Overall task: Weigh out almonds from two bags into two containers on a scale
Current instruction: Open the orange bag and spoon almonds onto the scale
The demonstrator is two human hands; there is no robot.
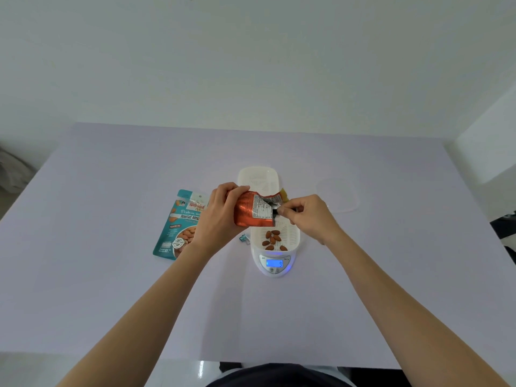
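The left hand (220, 216) grasps the orange bag (252, 210) directly above the container (291, 233) on the scale (275, 270), presumably so almonds (272, 238) drop inside, where several already lie. The right hand (304, 216) pinches the bag's mouth, likely to control flow.

The scale (275, 262) stands on the table (111, 289), bearing a container (291, 236) with almonds (273, 238) inside; a second container (258, 177) lies behind it. My left hand (220, 213) and right hand (307, 216) hold a snack bag (251, 212) above them. Left lies the roasted-almond bag (177, 230); right, a lid (337, 194).
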